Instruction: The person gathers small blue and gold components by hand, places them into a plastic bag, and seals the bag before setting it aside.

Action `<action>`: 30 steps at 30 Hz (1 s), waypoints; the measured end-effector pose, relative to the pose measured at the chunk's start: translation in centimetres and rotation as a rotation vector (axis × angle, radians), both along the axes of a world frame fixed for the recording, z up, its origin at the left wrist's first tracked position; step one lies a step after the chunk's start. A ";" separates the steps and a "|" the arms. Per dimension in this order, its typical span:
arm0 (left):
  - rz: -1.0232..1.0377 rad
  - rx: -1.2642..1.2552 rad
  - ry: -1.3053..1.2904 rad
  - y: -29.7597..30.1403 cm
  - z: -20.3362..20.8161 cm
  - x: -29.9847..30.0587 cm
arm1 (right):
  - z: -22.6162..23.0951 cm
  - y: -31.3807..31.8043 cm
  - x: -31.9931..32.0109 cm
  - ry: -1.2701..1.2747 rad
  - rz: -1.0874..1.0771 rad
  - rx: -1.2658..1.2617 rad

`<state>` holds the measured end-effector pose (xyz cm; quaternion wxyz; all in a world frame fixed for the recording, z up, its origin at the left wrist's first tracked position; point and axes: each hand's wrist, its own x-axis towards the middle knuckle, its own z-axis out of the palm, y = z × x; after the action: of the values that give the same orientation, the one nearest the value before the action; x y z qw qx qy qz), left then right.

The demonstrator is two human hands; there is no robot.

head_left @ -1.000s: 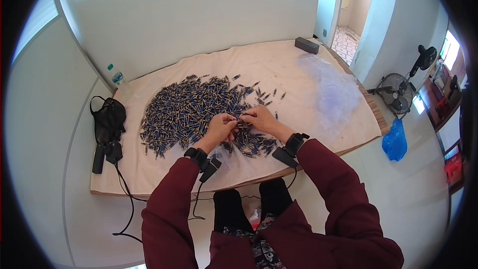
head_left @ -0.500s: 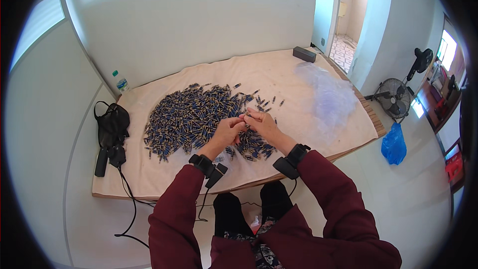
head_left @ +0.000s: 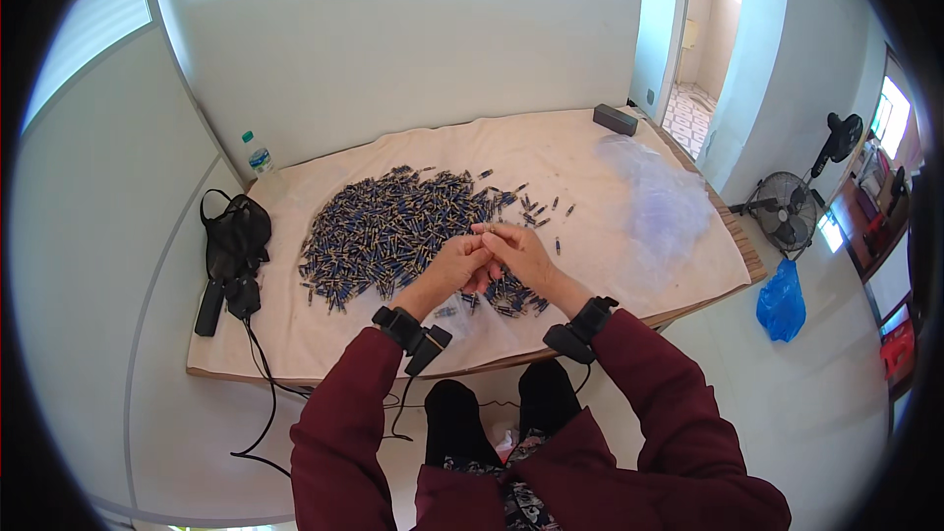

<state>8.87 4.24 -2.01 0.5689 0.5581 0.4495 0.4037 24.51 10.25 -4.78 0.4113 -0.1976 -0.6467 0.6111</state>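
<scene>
- My left hand (head_left: 460, 265) and my right hand (head_left: 518, 251) meet above the pile, nearer to the near edge of the table (head_left: 744, 248) than to its far edge.
- The fingers of both hands are bent inward, and the fingertips come close together in a narrow pinch. I cannot tell if a piece is between them, because my own fingers hide it.
- The pile of small dark-blue cylinders with gold-coloured ends (head_left: 388, 226) lies on the pale cloth (head_left: 560, 147), left of the middle of the table.
- A few loose cylinders (head_left: 558, 247) lie apart, on the right side of the pile.
- Each cylinder should be light and stiff, I judge; the ends look like metal and could be slippery.
- I think the best hold is on the blue middle part, between thumb and forefinger, with little force.
- Some thin clear plastic (head_left: 458, 319) lies by my left wrist, toward the near edge; it should be soft and easily crumpled.
- A bigger clear plastic sheet (head_left: 661, 202) spreads near the right edge.
- The dark oblong box (head_left: 615, 119) sits at the far right corner, and the bottle (head_left: 259, 154) stands at the far left corner.
</scene>
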 end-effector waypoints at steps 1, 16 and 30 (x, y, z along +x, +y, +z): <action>-0.012 -0.004 0.008 -0.1 0.3 -0.1 | -0.1 0.6 0.3 -0.069 -0.054 0.100; -0.152 -0.101 0.401 -2.1 -0.3 -1.6 | -0.7 -2.5 3.0 -0.134 0.093 -0.251; 0.066 0.343 0.703 -4.4 -5.0 -5.2 | -4.7 -4.3 3.1 -0.137 -0.049 -0.309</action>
<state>3.68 -0.17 -7.06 0.2654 0.7345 0.5607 0.2752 27.66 5.92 -9.51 0.3456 -0.3155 -0.5665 0.6783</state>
